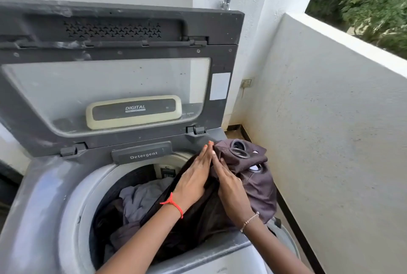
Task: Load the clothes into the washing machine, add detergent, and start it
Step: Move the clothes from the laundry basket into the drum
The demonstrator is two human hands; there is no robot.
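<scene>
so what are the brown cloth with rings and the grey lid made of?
Brown ringed cloth: soft woven fabric, matte, from its folds and drape; its rings look metal or plastic, unclear. Dark grey lid: moulded plastic, dusty and scuffed, with a clear window, glass or plastic.

Soft even daylight; wide-angle bending at edges, slight blur.

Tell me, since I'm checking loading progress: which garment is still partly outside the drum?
The dark brown fabric piece with metal rings, draped over the drum's right rim under both hands; the pale grey cloth lies fully inside.
</scene>
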